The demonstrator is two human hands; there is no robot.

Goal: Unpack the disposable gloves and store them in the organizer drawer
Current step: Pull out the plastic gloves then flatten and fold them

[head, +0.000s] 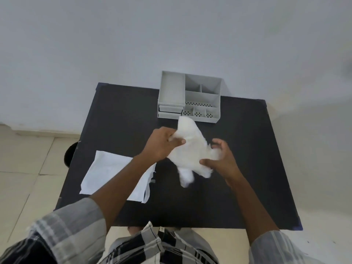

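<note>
From the head camera, your left hand [162, 144] pinches the upper edge of a crumpled white bundle of gloves [190, 151], and your right hand [222, 159] grips its lower side, holding it above a black table [238, 187]. A grey organizer [172, 92] sits just beyond the bundle with its drawers [170, 109] closed; the torn white packaging [108, 174] lies flat to the left

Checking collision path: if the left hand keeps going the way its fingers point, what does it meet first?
The left hand already grips the white gloves; beyond them its line probably leads to the right hand, though depth is unclear.
</note>
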